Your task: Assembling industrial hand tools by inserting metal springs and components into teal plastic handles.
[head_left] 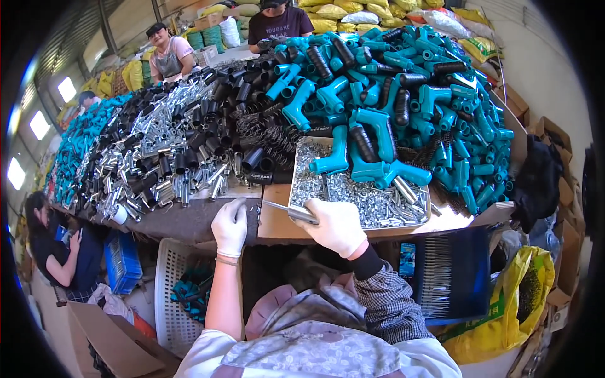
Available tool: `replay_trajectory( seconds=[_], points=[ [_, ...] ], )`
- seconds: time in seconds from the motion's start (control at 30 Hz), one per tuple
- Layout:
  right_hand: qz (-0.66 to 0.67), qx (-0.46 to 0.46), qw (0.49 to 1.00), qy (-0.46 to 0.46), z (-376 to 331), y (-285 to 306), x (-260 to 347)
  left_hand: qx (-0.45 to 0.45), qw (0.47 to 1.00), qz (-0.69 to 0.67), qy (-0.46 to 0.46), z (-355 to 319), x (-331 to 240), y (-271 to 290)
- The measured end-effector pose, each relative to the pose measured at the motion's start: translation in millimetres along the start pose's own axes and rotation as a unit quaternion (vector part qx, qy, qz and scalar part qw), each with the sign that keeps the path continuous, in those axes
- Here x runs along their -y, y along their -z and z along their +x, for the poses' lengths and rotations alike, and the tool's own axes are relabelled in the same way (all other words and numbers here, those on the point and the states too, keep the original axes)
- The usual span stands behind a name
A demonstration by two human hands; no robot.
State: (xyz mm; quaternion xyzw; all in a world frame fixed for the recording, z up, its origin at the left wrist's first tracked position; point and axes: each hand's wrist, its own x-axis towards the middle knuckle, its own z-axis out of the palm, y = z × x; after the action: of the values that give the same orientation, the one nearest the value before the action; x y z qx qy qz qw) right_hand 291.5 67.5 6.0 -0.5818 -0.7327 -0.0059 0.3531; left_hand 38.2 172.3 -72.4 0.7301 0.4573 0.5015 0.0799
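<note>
My right hand (334, 227), in a white glove, grips a silver metal cylinder with a thin rod (303, 214) that points left. It is over the cardboard at the table's front edge. My left hand (229, 228), also gloved, is at the edge of the dark cloth, its fingers drawn together; anything between them is too small to make out. Beyond my right hand lies a shallow tray (298, 165) of small metal parts, with several teal pistol-shaped plastic housings (340, 151) resting across it. Black coil springs (275, 131) are heaped just behind the tray.
A tall heap of teal housings (435, 104) fills the right; metal tubes (135, 164) and black sleeves (236, 113) spread left. Below are a white basket (165, 302), a dark blue bin (466, 277) and a yellow sack (498, 321). Co-workers (280, 25) stand across the table.
</note>
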Motion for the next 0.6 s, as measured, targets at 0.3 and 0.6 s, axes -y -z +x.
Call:
replay_trajectory(
  seconds=[0.3, 0.6],
  points=[
    [-0.01, -0.002, 1.0, 0.0, -3, 0, 0, -0.006, 1.0, 0.001, -0.026, -3, -7, 4],
    [-0.008, -0.001, 1.0, -0.003, -4, 1, 0, -0.01, 1.0, -0.008, -0.022, -5, -8, 4]
  ],
)
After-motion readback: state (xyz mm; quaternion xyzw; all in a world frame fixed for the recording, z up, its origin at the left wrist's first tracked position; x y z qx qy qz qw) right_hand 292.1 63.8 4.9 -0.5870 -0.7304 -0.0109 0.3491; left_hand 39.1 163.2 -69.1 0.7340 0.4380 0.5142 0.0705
